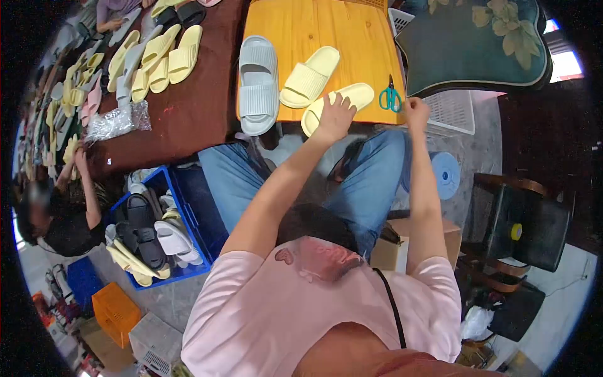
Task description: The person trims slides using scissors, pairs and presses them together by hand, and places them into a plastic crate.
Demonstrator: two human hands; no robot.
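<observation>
My left hand (337,117) grips a pale yellow slipper (314,118) near the table's front edge, fingers over its top and partly hiding the strap. Just beyond it lies a second yellow slipper (309,78) with a ribbed strap. A pair of grey slippers (258,85) sits to the left, one overlapping the other. At the table's right front corner, the fingers of my right hand (416,114) are pinched together; whatever is between them cannot be made out. Teal-handled scissors (390,97) lie just left of that hand, blades pointing away.
Left of the wooden table (352,31), a brown-covered table (188,113) bears many slippers and a clear plastic bag (119,122). A blue crate (196,239) of slippers stands on the floor. A green padded chair (471,53) is at right. Other people work at left.
</observation>
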